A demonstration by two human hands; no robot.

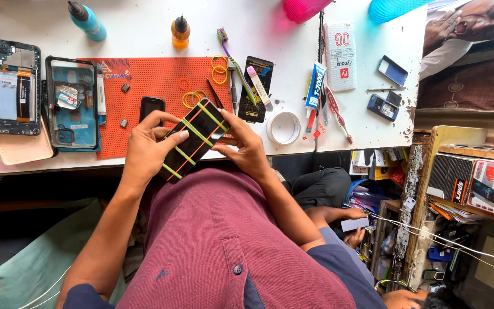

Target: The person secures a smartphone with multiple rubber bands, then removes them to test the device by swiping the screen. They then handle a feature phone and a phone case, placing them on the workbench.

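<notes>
Both my hands hold a black smartphone [192, 140] bound crosswise by several yellow-green and orange rubber bands. My left hand [147, 147] grips its lower left side, thumb lying across the screen. My right hand [246, 147] holds its right edge with the fingers curled around it. The phone tilts diagonally above the near edge of the orange work mat [144, 86] on the white table [144, 26].
Two opened phones [12, 86] [72, 103] lie at the left. Loose rubber bands [219, 70], a toothbrush [232, 57], a tape roll [284, 127], a glue tube [314, 86] and bottles [180, 31] sit on the table. Cluttered shelves [464, 177] stand at the right.
</notes>
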